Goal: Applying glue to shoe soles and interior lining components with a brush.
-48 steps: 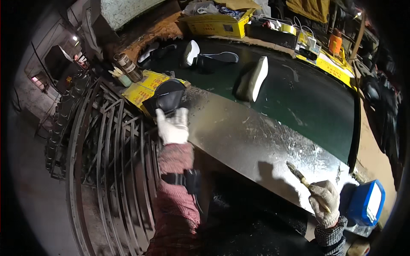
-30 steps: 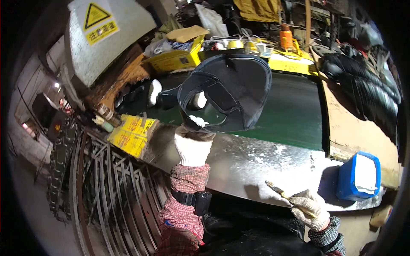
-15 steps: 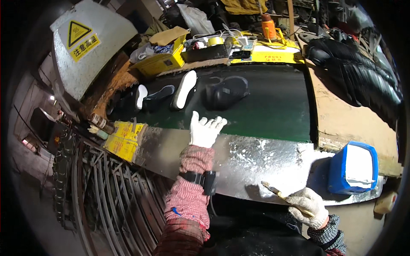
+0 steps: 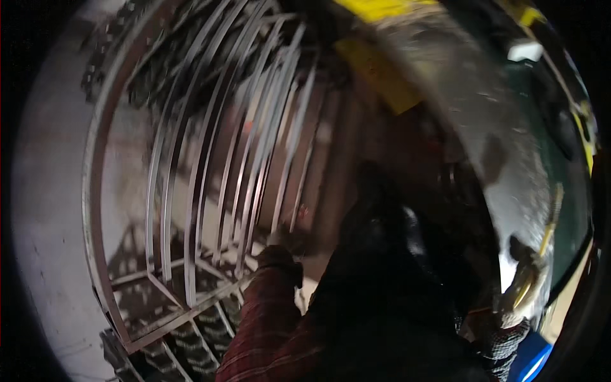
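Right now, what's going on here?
A person is looking down and to their left, and the picture is blurred by motion. The right hand, gloved, holds a thin tool with a yellowish handle over the shiny metal sheet on the bench. The left arm in a plaid sleeve reaches down toward a curved metal bar rack lying on the floor; the left hand itself is too dark and blurred to say whether it grips anything. A blue container shows at the lower right edge.
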A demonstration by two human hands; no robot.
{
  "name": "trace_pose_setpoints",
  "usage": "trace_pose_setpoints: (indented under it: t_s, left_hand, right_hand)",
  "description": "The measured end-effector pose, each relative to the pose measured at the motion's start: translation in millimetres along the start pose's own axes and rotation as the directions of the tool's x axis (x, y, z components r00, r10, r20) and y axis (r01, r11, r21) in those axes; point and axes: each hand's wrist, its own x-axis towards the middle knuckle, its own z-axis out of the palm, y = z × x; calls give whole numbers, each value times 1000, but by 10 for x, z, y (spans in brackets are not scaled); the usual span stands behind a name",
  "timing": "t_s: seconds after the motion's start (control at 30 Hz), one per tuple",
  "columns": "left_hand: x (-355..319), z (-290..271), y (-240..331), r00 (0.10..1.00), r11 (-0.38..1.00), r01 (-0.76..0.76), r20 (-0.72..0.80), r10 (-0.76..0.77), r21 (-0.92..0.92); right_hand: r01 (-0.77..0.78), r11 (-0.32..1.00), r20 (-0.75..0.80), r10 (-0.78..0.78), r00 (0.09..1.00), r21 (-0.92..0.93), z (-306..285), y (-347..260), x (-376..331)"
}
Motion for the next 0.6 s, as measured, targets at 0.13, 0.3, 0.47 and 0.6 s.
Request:
trace_pose_setpoints:
  t_s: [0.13, 0.3, 0.47, 0.6]
  left_hand:
    - [-337, 100, -1170, 726, 767, 458, -308, -614, -450]
    - [-156, -193, -2064, 587, 607, 327, -347, -731, -725]
    - [789, 280, -1836, 562, 732, 556, -471, -680, -393]
    - [1360, 395, -1716, 550, 729, 656, -535, -641, -199]
  right_hand:
    - [685, 364, 665, -201, 720, -631, 1507, -533, 755]
    - [346, 602, 477, 65, 877, -719, 1515, 15, 799]
    - [413, 228, 445, 109, 889, -881, 896, -263, 745]
    - [421, 104, 433, 151, 889, -901, 439, -584, 742]
